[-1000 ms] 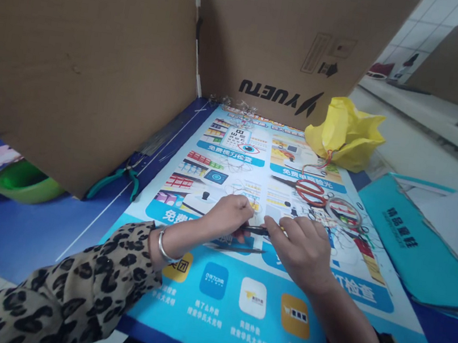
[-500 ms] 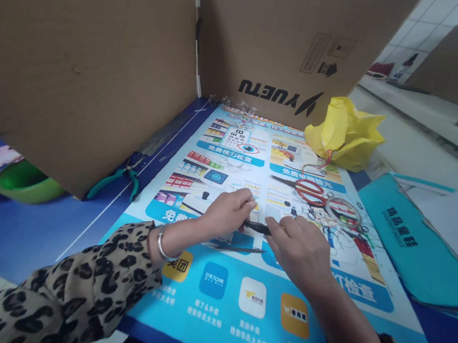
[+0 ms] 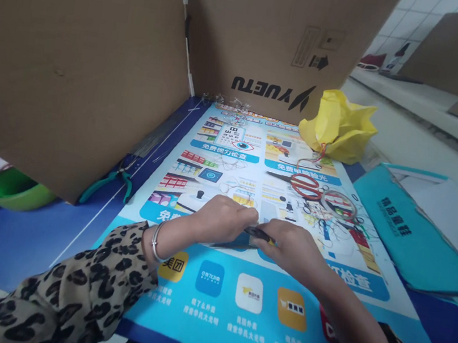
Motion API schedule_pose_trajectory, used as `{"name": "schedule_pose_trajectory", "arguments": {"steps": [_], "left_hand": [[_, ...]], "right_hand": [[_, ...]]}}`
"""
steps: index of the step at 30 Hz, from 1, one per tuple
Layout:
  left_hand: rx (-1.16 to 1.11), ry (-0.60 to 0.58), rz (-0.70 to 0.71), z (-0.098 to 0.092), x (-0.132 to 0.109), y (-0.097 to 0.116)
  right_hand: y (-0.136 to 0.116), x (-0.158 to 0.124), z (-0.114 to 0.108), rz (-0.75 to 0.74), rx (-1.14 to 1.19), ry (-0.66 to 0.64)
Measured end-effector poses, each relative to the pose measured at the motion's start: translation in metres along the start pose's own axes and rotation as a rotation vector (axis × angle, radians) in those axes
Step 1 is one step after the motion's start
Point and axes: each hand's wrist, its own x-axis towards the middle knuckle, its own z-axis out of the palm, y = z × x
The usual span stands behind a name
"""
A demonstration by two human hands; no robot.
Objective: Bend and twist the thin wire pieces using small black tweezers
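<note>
My left hand [image 3: 224,219] is closed in a pinch over the middle of the printed poster [image 3: 222,331]. What sits between its fingertips is too small to make out. Close against it, my right hand [image 3: 293,247] is wrapped round a slim black tool [image 3: 260,233] with a touch of yellow on it. The tool's left end meets the left fingertips, and my fingers cover much of the rest, so its exact kind does not show. Thin dark strips [image 3: 235,246] lie flat on the poster just below the hands.
Red-handled scissors [image 3: 306,186], a wire coil [image 3: 338,205] and loose wires lie beyond my right hand. A yellow paper shape [image 3: 339,125] and a teal box [image 3: 412,239] are at right. Teal-handled pliers [image 3: 108,185] lie left, beside tall cardboard [image 3: 78,57].
My hands have drawn closer together, and less of the black tool shows between them. The right hand has turned, and yellow now shows on the tool. The whole view has shifted slightly.
</note>
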Motion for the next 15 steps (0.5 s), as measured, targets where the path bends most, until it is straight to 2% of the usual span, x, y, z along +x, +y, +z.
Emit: {"name": "schedule_pose_trajectory", "arguments": {"steps": [4,7,10,15], "left_hand": [[-0.096,0.105,-0.266,-0.001,0.005,-0.006],[-0.264,0.142,-0.374,-0.005,0.008,-0.012],[-0.344,0.136,-0.397,-0.007,0.009,-0.015],[-0.304,0.111,-0.327,-0.004,0.007,-0.010]], "right_hand": [[0.008,0.002,0.004,-0.020,-0.014,0.097],[0.015,0.003,0.006,0.053,0.044,0.218],[0.019,0.004,0.007,0.153,0.063,0.285],[0.018,0.007,0.009,0.158,0.055,0.208]]}}
